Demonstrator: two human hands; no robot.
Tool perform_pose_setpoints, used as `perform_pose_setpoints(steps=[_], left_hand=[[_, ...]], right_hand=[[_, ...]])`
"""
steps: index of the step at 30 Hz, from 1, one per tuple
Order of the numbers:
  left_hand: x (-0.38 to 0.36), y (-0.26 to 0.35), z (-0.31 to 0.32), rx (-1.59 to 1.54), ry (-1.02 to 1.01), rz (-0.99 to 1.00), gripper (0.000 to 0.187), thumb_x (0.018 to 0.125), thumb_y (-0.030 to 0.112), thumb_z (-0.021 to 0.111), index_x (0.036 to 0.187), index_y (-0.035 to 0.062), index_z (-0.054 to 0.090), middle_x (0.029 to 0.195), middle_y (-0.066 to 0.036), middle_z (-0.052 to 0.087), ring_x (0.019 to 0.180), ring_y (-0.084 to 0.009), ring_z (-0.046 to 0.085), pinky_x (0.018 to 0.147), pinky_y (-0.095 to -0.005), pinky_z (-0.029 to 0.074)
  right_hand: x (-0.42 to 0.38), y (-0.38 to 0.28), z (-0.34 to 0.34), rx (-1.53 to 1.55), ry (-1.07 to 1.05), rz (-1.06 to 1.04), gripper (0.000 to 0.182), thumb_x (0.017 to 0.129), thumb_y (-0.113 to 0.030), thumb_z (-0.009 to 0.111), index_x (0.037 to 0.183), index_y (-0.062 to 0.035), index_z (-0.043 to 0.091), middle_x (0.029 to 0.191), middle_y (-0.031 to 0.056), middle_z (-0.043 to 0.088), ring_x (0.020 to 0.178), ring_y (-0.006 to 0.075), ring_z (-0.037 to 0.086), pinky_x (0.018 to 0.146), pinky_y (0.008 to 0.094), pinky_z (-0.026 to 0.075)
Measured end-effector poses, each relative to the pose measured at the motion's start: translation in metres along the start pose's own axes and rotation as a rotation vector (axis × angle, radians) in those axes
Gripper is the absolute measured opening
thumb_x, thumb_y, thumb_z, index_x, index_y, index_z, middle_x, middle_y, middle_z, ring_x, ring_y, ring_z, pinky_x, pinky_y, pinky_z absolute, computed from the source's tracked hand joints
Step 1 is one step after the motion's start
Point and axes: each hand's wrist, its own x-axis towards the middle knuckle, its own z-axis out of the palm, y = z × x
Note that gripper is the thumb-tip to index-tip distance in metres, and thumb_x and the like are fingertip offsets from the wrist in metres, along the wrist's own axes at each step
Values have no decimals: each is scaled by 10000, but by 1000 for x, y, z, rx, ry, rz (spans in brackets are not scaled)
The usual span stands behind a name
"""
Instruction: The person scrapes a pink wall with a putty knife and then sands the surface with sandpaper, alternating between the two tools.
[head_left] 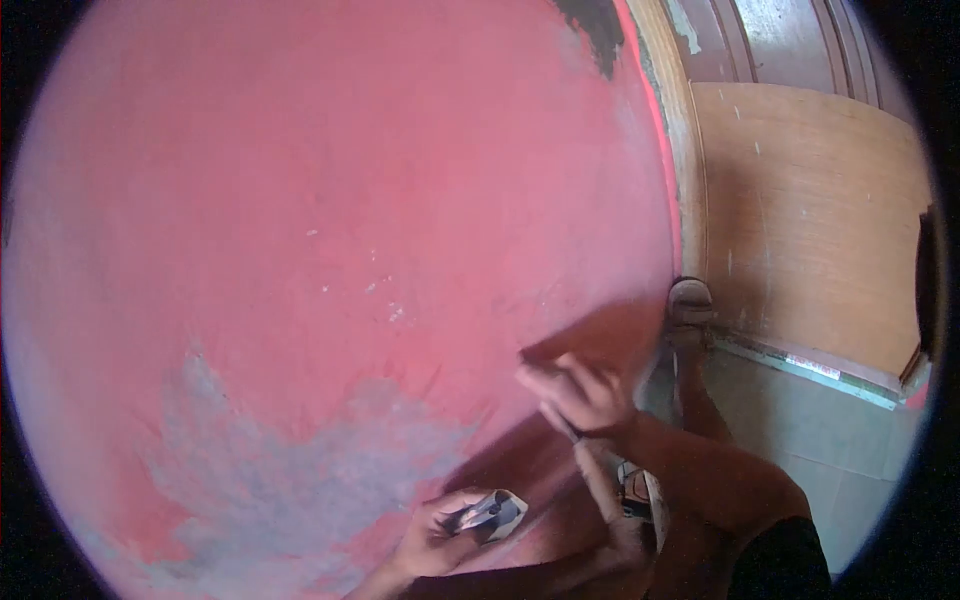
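My left hand (440, 533) is closed around a small open container (497, 516) with a pale rim and a dark grey inside. My right hand (590, 397) is raised close over the red-pink painted surface (300, 140), its fingers curled and smeared by motion. A thin dark piece shows just below those fingers, but I cannot tell what the hand holds. Between the two hands a dark shadow falls across the paint. A rough grey patch (300, 465) spreads over the red to the left of my left hand.
A sandalled foot (690, 302) stands by the surface's right edge, and part of another sandal (638, 487) shows below my right hand. A brown wooden panel (810, 220) is at the right, above pale floor tiles (830, 430). A black patch (598, 30) marks the surface's top.
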Motion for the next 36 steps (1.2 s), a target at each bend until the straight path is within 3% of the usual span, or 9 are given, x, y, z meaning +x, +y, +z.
perform_pose_setpoints(steps=[3,5,10,13,16,19,23,31,36], left_hand=[[2,7,1,36,-7,32,455,947,-118,599,1393,-31,586,1321,-69,664,1198,-132,623,1064,-310,475],[4,6,0,-3,-6,15,463,938,-128,591,1390,-30,588,1324,-70,660,1203,-131,617,1065,-310,471],[6,-6,-3,-27,-9,5,457,942,-123,594,1391,-39,583,1339,-81,654,1218,-141,613,1079,-316,462],[2,-3,1,12,-13,15,450,952,-113,598,1395,-40,578,1341,-82,656,1224,-144,613,1086,-320,460],[3,4,2,6,-14,18,450,954,-113,594,1398,-42,574,1345,-84,655,1229,-147,613,1090,-324,459],[11,4,0,-39,-32,34,447,954,-115,591,1394,-41,577,1351,-84,654,1231,-146,614,1092,-329,461],[10,3,0,-13,-33,14,443,954,-114,600,1389,-32,587,1345,-80,657,1224,-143,617,1086,-326,466],[9,3,-2,-16,-20,8,434,960,-95,618,1388,-32,589,1338,-83,659,1217,-140,618,1076,-323,473],[10,4,2,-28,-36,21,435,963,-98,608,1392,-35,585,1340,-84,658,1216,-139,619,1078,-318,471]], right_hand=[[-5,12,4,-133,10,108,499,831,-44,678,1327,-85,645,924,94,669,700,275,668,664,434,578],[0,-2,0,85,9,213,523,829,-41,669,1348,-85,629,900,83,657,694,267,666,659,434,570],[1,-20,6,33,-43,-44,502,827,-40,718,1325,-65,660,937,78,679,754,250,678,652,397,571],[-14,4,11,-42,58,94,530,803,-72,745,1316,-173,662,914,86,675,697,286,674,600,435,559],[-10,16,6,-127,45,163,539,832,3,666,1357,-102,608,874,96,655,691,283,668,596,414,560],[-3,-8,5,139,55,324,538,826,-13,674,1352,-109,623,862,83,647,682,280,659,606,415,559],[5,-8,6,20,-16,14,472,807,36,669,1260,-95,658,787,96,584,615,296,623,550,409,538],[6,-9,10,133,66,164,424,805,56,681,1213,-60,662,806,113,631,635,303,652,545,426,545],[7,-4,13,60,91,-10,446,798,38,688,1228,-80,671,788,95,626,615,293,645,540,413,534]])
